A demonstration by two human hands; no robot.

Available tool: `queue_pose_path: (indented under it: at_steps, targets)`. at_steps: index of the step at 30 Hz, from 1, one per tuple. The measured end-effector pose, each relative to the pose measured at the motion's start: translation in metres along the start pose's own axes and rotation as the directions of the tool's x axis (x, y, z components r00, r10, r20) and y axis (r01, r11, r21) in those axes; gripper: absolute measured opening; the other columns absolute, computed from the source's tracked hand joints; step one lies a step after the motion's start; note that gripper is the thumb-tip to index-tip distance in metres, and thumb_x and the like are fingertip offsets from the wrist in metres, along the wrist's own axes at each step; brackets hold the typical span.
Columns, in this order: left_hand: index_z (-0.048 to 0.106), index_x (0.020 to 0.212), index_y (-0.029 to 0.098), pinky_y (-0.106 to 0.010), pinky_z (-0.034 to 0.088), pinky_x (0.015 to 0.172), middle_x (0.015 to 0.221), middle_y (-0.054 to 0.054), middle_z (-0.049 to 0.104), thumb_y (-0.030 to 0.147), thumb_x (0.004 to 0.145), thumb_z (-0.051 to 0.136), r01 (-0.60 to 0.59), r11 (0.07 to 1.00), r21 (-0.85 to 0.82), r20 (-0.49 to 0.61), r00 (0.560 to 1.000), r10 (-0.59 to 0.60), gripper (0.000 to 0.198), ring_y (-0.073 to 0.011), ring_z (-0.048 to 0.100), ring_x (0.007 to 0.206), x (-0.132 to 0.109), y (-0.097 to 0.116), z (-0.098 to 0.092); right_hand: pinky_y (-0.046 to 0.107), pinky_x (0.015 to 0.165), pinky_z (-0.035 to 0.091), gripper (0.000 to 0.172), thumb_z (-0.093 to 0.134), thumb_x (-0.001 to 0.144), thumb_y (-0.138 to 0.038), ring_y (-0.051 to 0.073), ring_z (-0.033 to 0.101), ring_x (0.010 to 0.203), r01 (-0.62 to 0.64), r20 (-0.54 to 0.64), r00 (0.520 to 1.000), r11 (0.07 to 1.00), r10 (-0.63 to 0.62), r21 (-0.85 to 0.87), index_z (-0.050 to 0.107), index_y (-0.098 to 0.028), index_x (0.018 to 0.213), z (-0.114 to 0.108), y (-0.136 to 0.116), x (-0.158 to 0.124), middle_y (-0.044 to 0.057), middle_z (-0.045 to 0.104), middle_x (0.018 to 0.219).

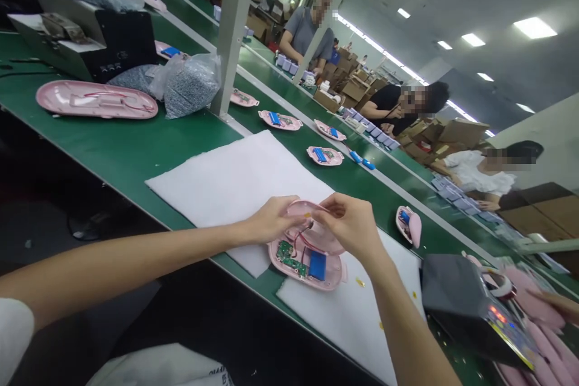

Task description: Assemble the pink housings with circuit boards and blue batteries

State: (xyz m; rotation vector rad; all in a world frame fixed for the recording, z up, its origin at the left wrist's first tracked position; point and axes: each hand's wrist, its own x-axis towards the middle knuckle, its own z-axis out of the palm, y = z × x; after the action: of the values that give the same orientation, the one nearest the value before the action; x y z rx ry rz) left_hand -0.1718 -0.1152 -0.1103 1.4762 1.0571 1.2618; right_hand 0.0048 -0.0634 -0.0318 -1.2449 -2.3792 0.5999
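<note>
My left hand [274,218] and my right hand [350,223] grip a pink plastic cover [323,235] from its two sides, tilted up so its inside faces me. A small yellow piece of tape [308,215] shows at the fingertips inside it. Thin red wires run from the cover down to the pink bottom shell [337,283]. In that shell sit a green circuit board [289,258] and a blue battery pack [317,265]. The shell rests on white foam sheets [235,178] on the green bench.
Several open pink shells with blue batteries [280,120] lie along the bench beyond the foam. At right stands a black tape dispenser [456,295] with a lit display. Bags of screws [192,84] and a long pink shell [97,99] lie left. Other people work across the line.
</note>
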Motion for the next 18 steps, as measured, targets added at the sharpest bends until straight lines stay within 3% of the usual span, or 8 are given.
queue_pose_path:
  at_steps: [2,4,7,9,11,14,16,18]
  targets:
    - [0.064,0.086,0.014,-0.026,0.047,0.068,0.077,-0.002,0.066,0.037,0.089,0.058,-0.041,0.997,0.068,0.049,0.998,0.037,0.024,-0.0175,0.062,0.073,-0.005,-0.001,-0.001,0.024,0.061,0.046,0.010,0.064,0.083,-0.029,0.013,0.062,0.062,0.139,-0.037,0.989,0.987,-0.143,-0.083,0.067,-0.021,0.080,0.002,-0.003,-0.024,-0.001,0.069,0.071]
    - [0.065,0.088,0.016,-0.025,0.048,0.069,0.078,-0.002,0.069,0.027,0.089,0.054,-0.105,0.988,0.117,0.194,0.978,0.081,0.015,-0.0165,0.063,0.071,-0.010,-0.001,-0.004,0.024,0.064,0.046,0.010,0.056,0.089,-0.024,0.013,0.063,0.067,0.280,-0.091,0.949,0.937,-0.303,-0.209,0.065,-0.022,0.085,0.006,-0.007,-0.051,0.000,0.070,0.076]
    - [0.070,0.098,0.021,-0.031,0.051,0.092,0.110,-0.007,0.072,0.019,0.089,0.052,-0.276,0.949,0.150,0.446,0.876,0.184,0.020,-0.0220,0.067,0.100,-0.010,0.007,-0.012,0.029,0.072,0.050,0.008,0.058,0.088,-0.022,0.018,0.064,0.084,0.348,-0.066,0.921,0.889,-0.383,-0.296,0.062,-0.022,0.094,0.014,-0.008,-0.080,0.004,0.069,0.091]
    - [0.070,0.108,0.023,-0.040,0.039,0.112,0.127,-0.008,0.066,0.014,0.087,0.052,-0.361,0.911,0.198,0.576,0.795,0.190,0.028,-0.0262,0.056,0.126,-0.004,0.018,-0.020,0.038,0.085,0.052,0.042,0.072,0.078,-0.033,0.026,0.060,0.106,0.259,0.031,0.965,0.920,-0.261,-0.293,0.059,-0.021,0.116,0.022,-0.003,-0.083,0.010,0.065,0.116]
    - [0.066,0.121,0.025,-0.048,0.030,0.118,0.139,-0.010,0.057,0.009,0.077,0.060,-0.380,0.870,0.315,0.659,0.747,0.088,0.047,-0.0309,0.041,0.140,0.008,0.031,-0.032,0.050,0.100,0.045,0.089,0.083,0.064,-0.046,0.036,0.047,0.128,0.128,0.134,0.987,0.949,-0.093,-0.288,0.044,-0.020,0.140,0.030,0.006,-0.078,0.017,0.051,0.138]
    - [0.061,0.130,0.029,-0.046,0.038,0.113,0.152,-0.007,0.044,0.017,0.069,0.071,-0.375,0.781,0.499,0.722,0.678,-0.136,0.064,-0.0356,0.039,0.141,0.043,0.047,-0.054,0.056,0.107,0.037,0.114,0.083,0.059,-0.054,0.039,0.045,0.128,0.076,0.245,0.969,0.961,-0.009,-0.266,0.028,-0.017,0.152,0.036,0.020,-0.069,0.021,0.047,0.138]
    - [0.062,0.128,0.028,-0.039,0.041,0.111,0.147,-0.005,0.050,0.030,0.080,0.066,-0.396,0.698,0.597,0.675,0.718,-0.170,0.049,-0.0303,0.049,0.133,0.087,0.049,-0.062,0.054,0.104,0.040,0.116,0.084,0.058,-0.050,0.035,0.052,0.116,0.106,0.259,0.965,0.957,-0.034,-0.269,0.026,-0.017,0.153,0.031,0.028,-0.067,0.018,0.053,0.127]
    - [0.063,0.125,0.020,-0.037,0.041,0.109,0.134,-0.005,0.061,0.038,0.092,0.052,-0.383,0.607,0.697,0.529,0.845,-0.074,0.039,-0.0255,0.055,0.123,0.148,0.041,-0.058,0.050,0.101,0.043,0.118,0.085,0.056,-0.047,0.032,0.053,0.111,0.073,0.179,0.984,0.956,-0.023,-0.282,0.024,-0.022,0.154,0.016,0.041,-0.060,0.014,0.054,0.122]
